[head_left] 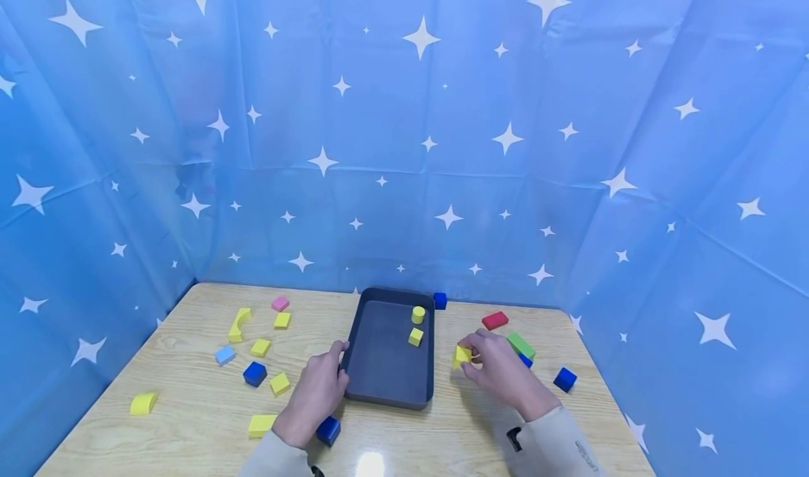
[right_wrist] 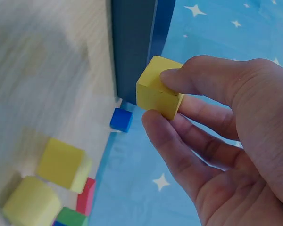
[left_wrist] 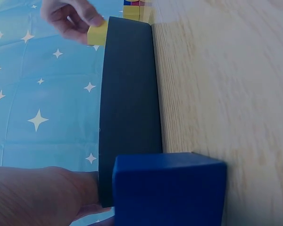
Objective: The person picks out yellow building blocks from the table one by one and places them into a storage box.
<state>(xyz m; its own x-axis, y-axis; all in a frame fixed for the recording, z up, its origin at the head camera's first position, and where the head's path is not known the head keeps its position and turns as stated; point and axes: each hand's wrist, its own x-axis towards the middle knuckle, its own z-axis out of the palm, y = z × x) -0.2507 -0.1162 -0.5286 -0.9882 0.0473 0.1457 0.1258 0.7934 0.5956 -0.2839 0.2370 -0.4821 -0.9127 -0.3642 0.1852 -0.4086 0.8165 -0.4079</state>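
Note:
In the head view a dark grey tray (head_left: 382, 368) lies mid-table, with a yellow cylinder (head_left: 418, 315) and a small yellow cube (head_left: 415, 336) inside. My left hand (head_left: 316, 391) grips the tray's left side; in the left wrist view its fingers are partly hidden behind the tray wall (left_wrist: 129, 94). To the right of the tray, my right hand (head_left: 502, 371) pinches a yellow cube (right_wrist: 159, 89) between thumb and fingertips, held above the table. Below it in the right wrist view are a yellow block (right_wrist: 61, 162) and a rounded yellow block (right_wrist: 32, 203).
On the left lie several yellow blocks (head_left: 260, 348), a pink block (head_left: 280, 303), a light blue block (head_left: 225, 355) and a dark blue cube (head_left: 255, 374). Another blue cube (head_left: 329, 431) sits by my left wrist. Red (head_left: 495, 320), green (head_left: 521, 346) and blue (head_left: 565, 379) blocks lie at right.

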